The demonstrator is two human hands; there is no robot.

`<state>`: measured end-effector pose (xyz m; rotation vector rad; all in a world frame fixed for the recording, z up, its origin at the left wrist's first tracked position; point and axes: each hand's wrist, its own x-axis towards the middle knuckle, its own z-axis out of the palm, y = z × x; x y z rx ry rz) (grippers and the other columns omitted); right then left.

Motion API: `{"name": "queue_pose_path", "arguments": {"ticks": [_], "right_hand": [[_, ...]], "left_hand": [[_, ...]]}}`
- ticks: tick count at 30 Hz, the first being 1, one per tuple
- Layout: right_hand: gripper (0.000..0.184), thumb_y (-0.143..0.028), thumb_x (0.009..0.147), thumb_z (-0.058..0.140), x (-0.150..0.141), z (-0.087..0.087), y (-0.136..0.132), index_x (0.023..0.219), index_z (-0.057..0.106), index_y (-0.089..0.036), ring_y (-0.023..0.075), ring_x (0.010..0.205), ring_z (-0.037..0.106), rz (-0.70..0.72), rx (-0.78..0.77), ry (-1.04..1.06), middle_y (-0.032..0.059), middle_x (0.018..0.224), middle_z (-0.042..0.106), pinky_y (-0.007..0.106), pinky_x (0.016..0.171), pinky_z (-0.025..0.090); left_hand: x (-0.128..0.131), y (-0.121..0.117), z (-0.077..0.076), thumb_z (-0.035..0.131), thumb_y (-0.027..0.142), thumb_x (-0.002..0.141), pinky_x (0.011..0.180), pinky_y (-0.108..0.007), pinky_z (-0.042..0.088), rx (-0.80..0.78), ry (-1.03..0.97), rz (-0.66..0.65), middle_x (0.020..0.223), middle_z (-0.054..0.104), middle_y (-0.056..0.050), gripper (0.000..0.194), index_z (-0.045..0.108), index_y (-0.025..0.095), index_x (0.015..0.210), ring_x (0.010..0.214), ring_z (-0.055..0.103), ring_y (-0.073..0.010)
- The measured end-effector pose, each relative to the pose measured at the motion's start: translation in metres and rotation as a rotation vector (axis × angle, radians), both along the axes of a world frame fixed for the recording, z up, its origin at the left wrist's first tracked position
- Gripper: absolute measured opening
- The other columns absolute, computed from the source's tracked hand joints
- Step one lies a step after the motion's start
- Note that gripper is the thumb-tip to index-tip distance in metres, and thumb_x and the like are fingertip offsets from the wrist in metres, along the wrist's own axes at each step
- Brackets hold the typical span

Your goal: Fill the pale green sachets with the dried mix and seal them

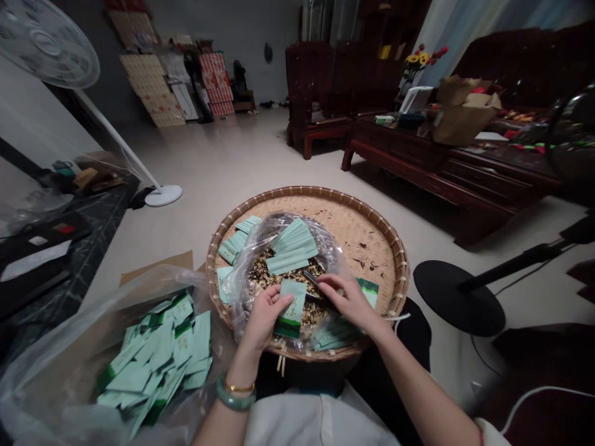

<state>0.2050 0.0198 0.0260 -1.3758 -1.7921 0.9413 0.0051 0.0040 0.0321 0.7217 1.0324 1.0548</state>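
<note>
My left hand [264,316] holds a pale green and white sachet [292,308] upright, with its open end up. My right hand [346,301] pinches a narrow dark metal scoop [312,279], whose tip points left toward the sachet and sits over dried tea leaves [274,279]. The leaves lie in a clear plastic bag [253,291] on a round woven bamboo tray [357,232]. Bundles of pale green sachets [292,248] rest on the bag. Many more sachets [158,359] lie heaped at lower left on crumpled clear plastic.
A white standing fan [46,43] is at upper left, next to a dark counter [79,266]. A round black stand base [458,297] is right of the tray. A dark wooden table [446,155] holds a cardboard box [465,111]. Flattened cartons [162,93] lean against the far wall.
</note>
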Motion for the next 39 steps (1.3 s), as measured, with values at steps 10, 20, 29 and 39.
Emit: {"name": "queue_pose_path", "arguments": {"ticks": [10, 20, 29, 39], "right_hand": [[0.028, -0.04, 0.082, 0.057, -0.03, 0.008, -0.012, 0.067, 0.063, -0.017, 0.0146, 0.062, 0.054, 0.129, -0.087, 0.209, 0.0023, 0.065, 0.061, 0.026, 0.058, 0.041], [0.038, -0.05, 0.067, 0.071, -0.026, -0.002, -0.012, 0.066, 0.051, -0.017, 0.0068, 0.038, 0.044, -0.033, -0.326, 0.527, -0.0059, 0.05, 0.052, 0.018, 0.036, 0.034], [0.032, -0.044, 0.072, 0.07, -0.077, 0.05, -0.009, 0.092, 0.06, -0.021, 0.015, 0.065, 0.065, 0.1, -0.181, 0.776, 0.003, 0.082, 0.068, 0.025, 0.054, 0.054], [0.046, -0.016, 0.076, 0.063, -0.051, -0.014, 0.066, 0.121, 0.054, -0.014, 0.0295, 0.119, 0.047, -0.158, 0.311, -0.158, 0.0171, 0.127, 0.052, 0.048, 0.099, 0.04]], "left_hand": [[0.01, -0.005, -0.013, 0.076, 0.042, 0.063, 0.052, -0.019, 0.04, 0.095, 0.157, 0.068, 0.062, 0.061, 0.001, 0.031, 0.069, 0.012, 0.067, 0.056, 0.05, -0.0092], [0.01, -0.007, -0.01, 0.071, 0.052, 0.068, 0.058, -0.024, 0.046, 0.017, -0.037, 0.063, 0.077, 0.07, -0.006, 0.047, 0.068, 0.012, 0.093, 0.067, 0.062, -0.0164], [0.006, -0.011, -0.017, 0.052, 0.063, 0.076, 0.077, -0.041, 0.051, -0.028, -0.438, 0.026, 0.103, 0.068, -0.014, 0.058, 0.063, 0.015, 0.106, 0.096, 0.063, -0.0297], [0.001, -0.003, -0.01, 0.026, 0.051, 0.093, 0.067, -0.034, 0.054, -0.156, -0.338, -0.011, 0.103, 0.067, -0.018, 0.056, 0.051, 0.01, 0.121, 0.08, 0.068, -0.0232]]}}
